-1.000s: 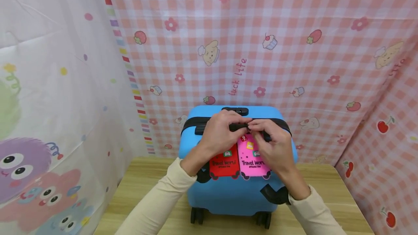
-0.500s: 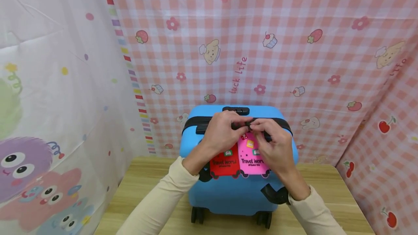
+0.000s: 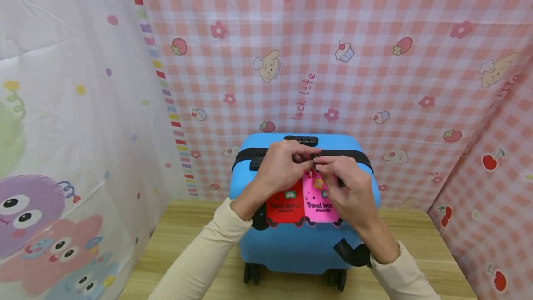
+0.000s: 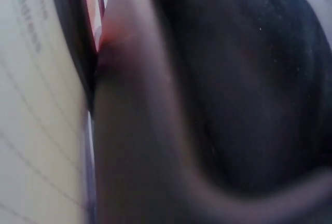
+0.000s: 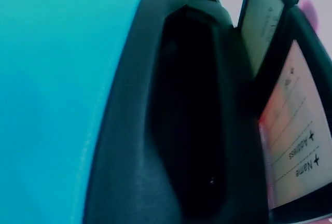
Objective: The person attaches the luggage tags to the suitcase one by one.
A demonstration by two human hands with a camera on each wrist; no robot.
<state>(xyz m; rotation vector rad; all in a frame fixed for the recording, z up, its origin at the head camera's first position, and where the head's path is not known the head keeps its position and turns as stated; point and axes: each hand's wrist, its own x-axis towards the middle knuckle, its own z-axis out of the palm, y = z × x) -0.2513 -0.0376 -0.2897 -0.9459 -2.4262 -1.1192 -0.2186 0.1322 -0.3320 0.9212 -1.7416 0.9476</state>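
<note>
A light blue suitcase (image 3: pixel 291 249) stands in the head view. A red luggage tag (image 3: pixel 285 209) and a pink luggage tag (image 3: pixel 318 209) hang side by side at its black carry handle, printed "Travel World". My left hand (image 3: pixel 278 168) bends over the handle, thumb and fingers pinching a small dark strap above the pink tag. My right hand (image 3: pixel 353 189) pinches the same strap from the right, fingertips nearly meeting the left's. Fingers hide most of the strap. The right wrist view shows the tags' backs with a name-and-address card (image 5: pixel 301 136); the left wrist view is blurred.
The suitcase rests on wheels (image 3: pixel 251 273) on a wood-grain table (image 3: pixel 195 235). A black combination lock (image 3: pixel 301 141) is on its far edge. A pink checked cloth (image 3: pixel 316 59) hangs close behind, and a white printed cloth (image 3: pixel 96 119) hangs at the left.
The right hand's fingertips have shifted slightly left and down along the strap. The pink tag has moved a little to the left. The left hand stays almost in place.
</note>
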